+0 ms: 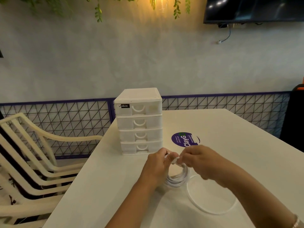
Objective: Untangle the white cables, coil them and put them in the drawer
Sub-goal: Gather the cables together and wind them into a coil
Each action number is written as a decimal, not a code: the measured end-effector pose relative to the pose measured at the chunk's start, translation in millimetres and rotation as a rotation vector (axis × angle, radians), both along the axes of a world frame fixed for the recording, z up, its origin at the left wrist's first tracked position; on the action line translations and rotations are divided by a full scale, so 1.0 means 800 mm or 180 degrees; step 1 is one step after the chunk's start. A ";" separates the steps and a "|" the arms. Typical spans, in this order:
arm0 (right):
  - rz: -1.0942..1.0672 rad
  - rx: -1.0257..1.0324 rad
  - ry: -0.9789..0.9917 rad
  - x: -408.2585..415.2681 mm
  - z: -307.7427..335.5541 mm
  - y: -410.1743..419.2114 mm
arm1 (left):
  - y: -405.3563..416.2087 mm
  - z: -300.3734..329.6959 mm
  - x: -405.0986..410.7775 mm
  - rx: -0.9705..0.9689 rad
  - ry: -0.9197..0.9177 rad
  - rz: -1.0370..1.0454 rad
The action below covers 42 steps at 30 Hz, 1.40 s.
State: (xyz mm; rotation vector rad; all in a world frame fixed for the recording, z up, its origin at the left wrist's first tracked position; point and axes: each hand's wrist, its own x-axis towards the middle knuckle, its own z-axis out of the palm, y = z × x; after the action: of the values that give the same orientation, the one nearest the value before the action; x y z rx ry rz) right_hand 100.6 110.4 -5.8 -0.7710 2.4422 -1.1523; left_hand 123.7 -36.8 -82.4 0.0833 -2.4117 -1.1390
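Both hands hold the coiled white cable (178,177) above the surface (230,129). Left hand (156,163) grip: fingers curled round the coil's top. Right hand (195,159) grip: pinching the strand beside it. Loose tail (212,211) loops below the right grip, lying on the surface. Judged light, limp, springy: coil likely to unwind unless held at the crossing. Drawer unit (139,120) beyond the grips, all drawers closed.

Drawer unit (139,120) on table (230,129), at far left edge. Sticker (182,139) right of unit, on tabletop. Hands (158,163) (197,159) in front of unit, holding coil (178,177) above table. Loose cable (212,209) nearer than coil, to right. Chair (32,153) left of unit, beside table.
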 end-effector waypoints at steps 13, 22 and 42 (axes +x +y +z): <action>0.0021 -0.0117 0.0244 -0.032 0.013 -0.012 | 0.016 0.010 0.003 -0.0054 -0.0762 -0.0299; -0.0174 -0.0144 0.0940 -0.043 -0.023 -0.030 | 0.012 0.013 0.005 -0.0078 -0.0963 -0.0287; -0.0765 -0.0567 -0.1517 -0.065 -0.044 -0.029 | 0.020 0.018 0.011 0.0317 -0.0612 -0.0054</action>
State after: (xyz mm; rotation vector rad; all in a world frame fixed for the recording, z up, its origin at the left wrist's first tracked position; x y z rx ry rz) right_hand 48.7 86.9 -40.9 -0.2078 2.0855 -1.4608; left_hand 132.3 -21.1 -68.4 0.2140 -2.5242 -1.3126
